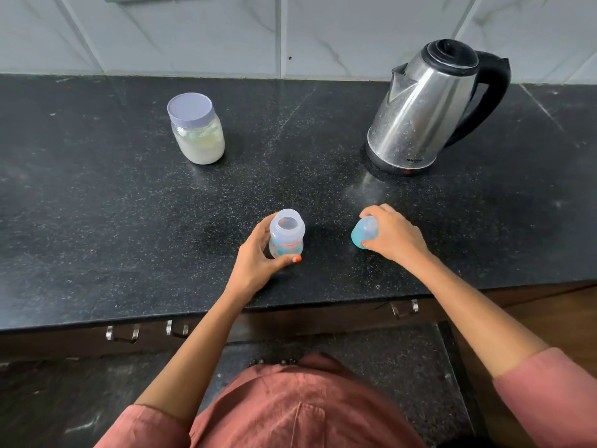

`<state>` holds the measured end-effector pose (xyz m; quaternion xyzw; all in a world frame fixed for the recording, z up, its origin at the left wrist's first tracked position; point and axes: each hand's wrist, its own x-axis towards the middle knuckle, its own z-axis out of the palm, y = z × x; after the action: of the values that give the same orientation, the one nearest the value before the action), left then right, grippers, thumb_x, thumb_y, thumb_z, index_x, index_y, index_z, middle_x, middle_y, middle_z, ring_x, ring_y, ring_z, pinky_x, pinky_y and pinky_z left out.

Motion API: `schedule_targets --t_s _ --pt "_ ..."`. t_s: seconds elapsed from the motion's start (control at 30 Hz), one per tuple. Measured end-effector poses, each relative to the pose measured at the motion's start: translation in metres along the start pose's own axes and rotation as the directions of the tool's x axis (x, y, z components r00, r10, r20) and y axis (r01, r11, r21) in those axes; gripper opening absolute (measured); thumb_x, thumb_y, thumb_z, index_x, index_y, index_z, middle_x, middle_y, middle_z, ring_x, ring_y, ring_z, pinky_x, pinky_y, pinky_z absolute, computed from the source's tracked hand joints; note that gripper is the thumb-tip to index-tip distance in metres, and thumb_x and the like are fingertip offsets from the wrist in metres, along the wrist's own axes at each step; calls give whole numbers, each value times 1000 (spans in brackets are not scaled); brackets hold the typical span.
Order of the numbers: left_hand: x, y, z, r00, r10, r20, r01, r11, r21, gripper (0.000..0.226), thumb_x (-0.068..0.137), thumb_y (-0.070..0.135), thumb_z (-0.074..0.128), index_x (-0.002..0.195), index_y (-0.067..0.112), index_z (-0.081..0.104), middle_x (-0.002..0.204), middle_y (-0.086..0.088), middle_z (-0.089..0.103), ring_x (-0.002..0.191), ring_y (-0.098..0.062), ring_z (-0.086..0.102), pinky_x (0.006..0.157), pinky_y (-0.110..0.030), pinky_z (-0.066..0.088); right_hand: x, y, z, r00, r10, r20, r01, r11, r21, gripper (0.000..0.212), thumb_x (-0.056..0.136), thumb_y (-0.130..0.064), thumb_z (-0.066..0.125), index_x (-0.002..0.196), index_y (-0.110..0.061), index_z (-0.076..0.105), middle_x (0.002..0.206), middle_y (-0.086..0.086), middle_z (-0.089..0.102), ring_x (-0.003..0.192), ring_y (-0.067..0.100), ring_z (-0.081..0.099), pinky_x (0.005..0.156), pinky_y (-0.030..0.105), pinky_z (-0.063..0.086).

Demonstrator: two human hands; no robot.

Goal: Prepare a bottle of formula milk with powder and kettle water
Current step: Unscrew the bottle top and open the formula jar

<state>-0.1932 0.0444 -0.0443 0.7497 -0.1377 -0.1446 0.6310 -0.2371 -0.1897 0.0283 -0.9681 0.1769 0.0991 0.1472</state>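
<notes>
A small clear baby bottle [287,232] with its mouth uncovered stands upright on the black counter [113,221]. My left hand [258,258] is wrapped around its lower body. To its right, my right hand [392,234] holds the bottle's blue cap [364,233] low over the counter, tilted on its side. A glass jar [197,130] with a lilac lid and pale powder inside stands at the back left. The steel kettle [420,108] with a black handle sits at the back right, lid closed.
A tiled wall [290,33] runs behind the counter. Drawer handles [122,333] show below the counter's front edge. Bare counter lies between the jar, the kettle and the bottle.
</notes>
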Motion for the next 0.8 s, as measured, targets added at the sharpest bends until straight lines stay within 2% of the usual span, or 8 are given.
schedule_targets --t_s 0.07,0.13,0.23,0.3,0.43,0.5,0.63,0.8 --pt "0 -2 -3 1000 -4 -8 4 1000 -1 82 60 7 84 130 24 43 126 12 54 117 5 48 100 -15 35 1 0 -2 1000 -11 20 12 999 -52 52 77 -27 70 123 -25 45 126 1 45 113 26 49 81 38 41" --pt "0 -3 -7 1000 -7 -13 7 1000 6 87 59 7 83 134 15 40 130 9 50 121 3 45 103 -15 33 2 -1 -8 1000 -22 21 24 997 -74 58 76 -33 70 127 -25 43 130 1 44 117 26 47 85 40 41" --pt "-3 -3 -15 1000 -13 -22 12 1000 -6 88 54 17 80 132 18 39 127 12 50 118 10 45 105 -14 30 7 -7 -24 998 -59 -12 58 997 -56 59 76 -39 69 128 -24 44 133 0 44 121 24 44 90 42 40" --pt "-5 -4 -19 999 -17 -34 16 1000 -5 85 55 21 78 131 21 39 129 6 52 121 4 45 106 -16 31 13 -15 -33 995 -101 -13 101 995 8 54 78 -40 67 126 -23 48 131 -1 48 120 21 47 90 40 39" --pt "-9 1 -30 994 9 -113 -9 1000 -1 74 59 23 75 127 22 44 125 6 54 117 8 47 102 -12 33 36 -42 -39 967 -255 12 248 948 198 43 80 -32 68 119 -20 56 121 0 57 106 14 55 87 34 46" --pt "-8 4 -36 986 24 -165 -26 1000 -7 64 63 24 73 123 24 48 123 7 57 116 5 50 100 -11 34 50 -61 -36 946 -323 16 307 913 270 39 80 -28 68 117 -18 58 119 1 60 102 12 56 89 31 47" --pt "8 4 -57 954 51 -296 -49 999 13 44 75 14 72 111 30 54 116 7 61 113 -5 55 101 -21 38 80 -99 -25 914 -406 27 376 869 323 44 82 -23 66 123 -16 54 127 5 56 113 17 53 97 31 43" --pt "48 3 -97 921 29 -388 -6 998 62 44 78 7 71 117 19 53 120 2 57 111 -11 53 101 -33 41 119 -142 -19 903 -418 100 347 845 406 59 82 -22 67 135 -17 42 134 5 51 121 19 49 101 32 39"
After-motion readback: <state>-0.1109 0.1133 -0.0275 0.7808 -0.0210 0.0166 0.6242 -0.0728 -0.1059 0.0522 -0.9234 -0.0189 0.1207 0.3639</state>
